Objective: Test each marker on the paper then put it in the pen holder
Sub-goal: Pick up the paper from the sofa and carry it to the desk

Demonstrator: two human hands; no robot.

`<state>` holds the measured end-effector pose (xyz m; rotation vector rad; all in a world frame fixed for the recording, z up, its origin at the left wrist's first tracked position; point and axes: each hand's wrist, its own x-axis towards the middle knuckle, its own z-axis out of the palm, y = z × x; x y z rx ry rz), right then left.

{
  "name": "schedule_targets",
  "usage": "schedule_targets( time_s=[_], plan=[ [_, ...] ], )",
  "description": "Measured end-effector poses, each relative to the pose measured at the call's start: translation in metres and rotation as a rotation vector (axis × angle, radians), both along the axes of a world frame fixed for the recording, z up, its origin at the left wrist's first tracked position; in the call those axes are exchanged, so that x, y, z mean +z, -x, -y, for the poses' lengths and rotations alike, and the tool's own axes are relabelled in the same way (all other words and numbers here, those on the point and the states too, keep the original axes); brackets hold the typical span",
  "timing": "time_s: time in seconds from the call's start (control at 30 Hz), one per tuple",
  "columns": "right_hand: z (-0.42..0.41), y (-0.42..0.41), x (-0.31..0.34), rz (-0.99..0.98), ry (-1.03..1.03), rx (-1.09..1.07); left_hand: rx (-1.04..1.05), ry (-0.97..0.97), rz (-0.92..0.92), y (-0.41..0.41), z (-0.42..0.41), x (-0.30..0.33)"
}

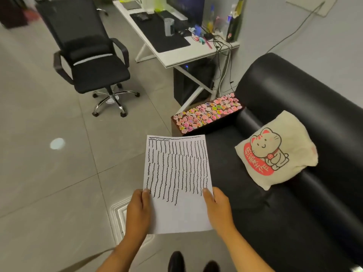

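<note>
A white sheet of paper point(177, 173) covered in rows of black wavy marker lines is held up in front of me over the floor. My left hand point(137, 212) grips its lower left edge, thumb on top. My right hand point(217, 210) grips its lower right edge the same way. No marker is in either hand. A clear cup-like holder point(169, 26) stands on the white desk far ahead; I cannot tell whether it is the pen holder. Small coloured items point(200, 36) lie near the desk's right end, too blurred to name.
A black sofa point(294, 203) is at my right with a cat-print cushion point(277, 152). A dark box with coloured stickers point(208, 114) sits beside the sofa arm. A black office chair point(92, 61) stands ahead left of the white desk point(176, 55). Grey tiled floor lies below.
</note>
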<state>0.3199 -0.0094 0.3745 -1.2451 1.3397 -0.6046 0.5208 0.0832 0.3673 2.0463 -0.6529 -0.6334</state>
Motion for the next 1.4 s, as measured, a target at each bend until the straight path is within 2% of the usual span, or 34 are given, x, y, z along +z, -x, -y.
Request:
schedule_targets(
  time_s=[0.27,0.6,0.93,1.4],
  plan=[
    [0.063,-0.092,0.003,0.019,-0.019,0.144,0.156,0.003,-0.019,-0.076,0.033,0.010],
    [0.182,-0.189,0.003,0.025,-0.027,0.326,0.298,0.019,0.005,-0.155,0.125,0.016],
    [0.277,-0.306,0.001,0.012,-0.016,0.383,0.302,0.029,-0.011,-0.274,0.210,0.015],
    [0.404,-0.535,0.005,-0.067,0.001,0.376,0.188,0.073,-0.002,-0.524,0.345,0.021]
  ],
)
